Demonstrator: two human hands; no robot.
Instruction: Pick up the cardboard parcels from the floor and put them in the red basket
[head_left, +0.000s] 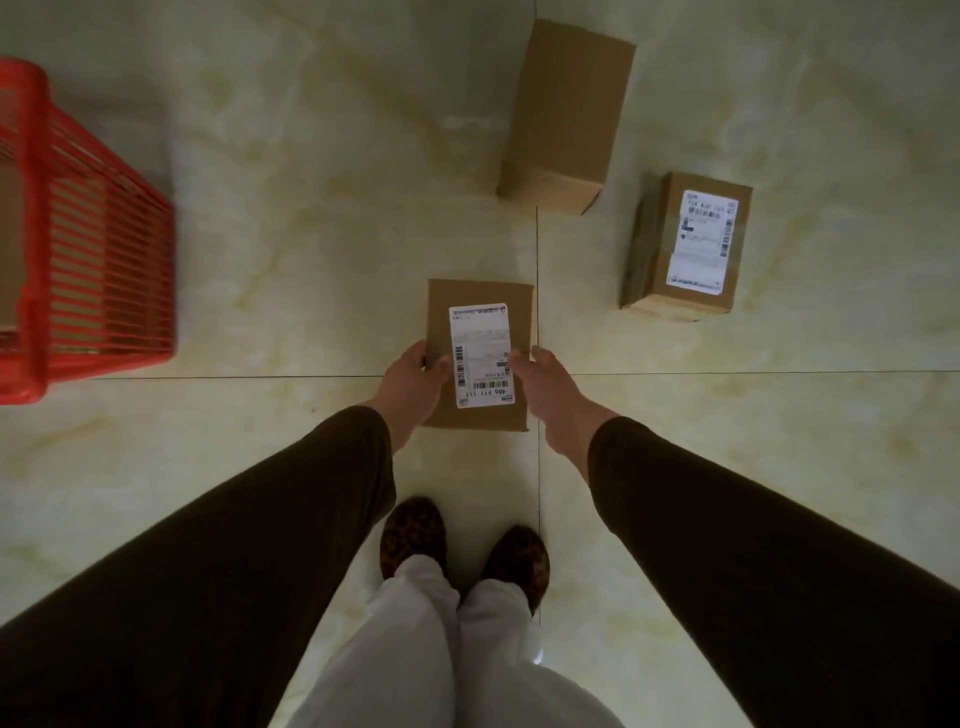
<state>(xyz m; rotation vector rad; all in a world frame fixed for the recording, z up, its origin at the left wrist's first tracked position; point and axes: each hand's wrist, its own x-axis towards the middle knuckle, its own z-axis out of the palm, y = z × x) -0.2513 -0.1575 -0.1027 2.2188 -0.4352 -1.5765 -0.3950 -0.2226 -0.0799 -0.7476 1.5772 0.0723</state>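
Both hands clamp the near parcel (478, 353) dead ahead at twelve o'clock, left hand (413, 382) on its left edge, right hand (545, 387) on its right, fingers curled shut around the cardboard. Its long axis runs twelve-to-six, label up. The red basket (109, 249) waits at ten o'clock, nearer the left hand.

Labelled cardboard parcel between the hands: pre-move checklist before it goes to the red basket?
1. Left hand on the flat labelled cardboard parcel: ok, thumb over its left edge.
2. Right hand on it: ok, fingers at its right edge.
3. Parcel clear of floor: cannot tell.
4. Red slatted plastic basket in view: ok, at left.
5. Room in basket: cannot tell, interior mostly cropped.
6. Remaining: plain tall cardboard box and labelled cardboard box on floor: not ok.
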